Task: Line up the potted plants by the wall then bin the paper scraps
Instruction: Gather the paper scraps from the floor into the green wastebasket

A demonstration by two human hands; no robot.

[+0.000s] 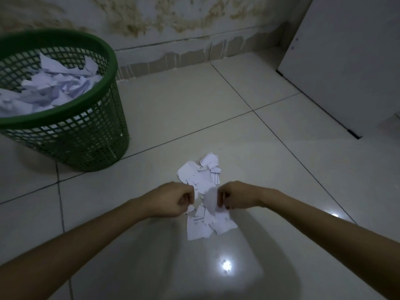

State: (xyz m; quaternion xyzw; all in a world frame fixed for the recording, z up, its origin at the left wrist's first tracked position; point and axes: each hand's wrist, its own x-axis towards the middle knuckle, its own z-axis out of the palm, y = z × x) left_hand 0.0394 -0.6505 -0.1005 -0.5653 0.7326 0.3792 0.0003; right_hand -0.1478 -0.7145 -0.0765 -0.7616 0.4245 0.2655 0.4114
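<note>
Several torn white paper scraps [200,175] lie in a small heap on the tiled floor in the middle of the head view. My left hand [171,199] is closed at the heap's left side, pinching a small scrap. On the right side my right hand [236,197] is closed on scraps too, with a blurred piece hanging between the two hands. A green mesh bin [73,135] stands at the far left, holding many white paper scraps [54,87]. No potted plant is in view.
A stained wall with a skirting strip [173,59] runs along the back. A white cabinet or door panel [346,61] stands at the right. The glossy floor tiles [226,266] reflect a ceiling light near my arms.
</note>
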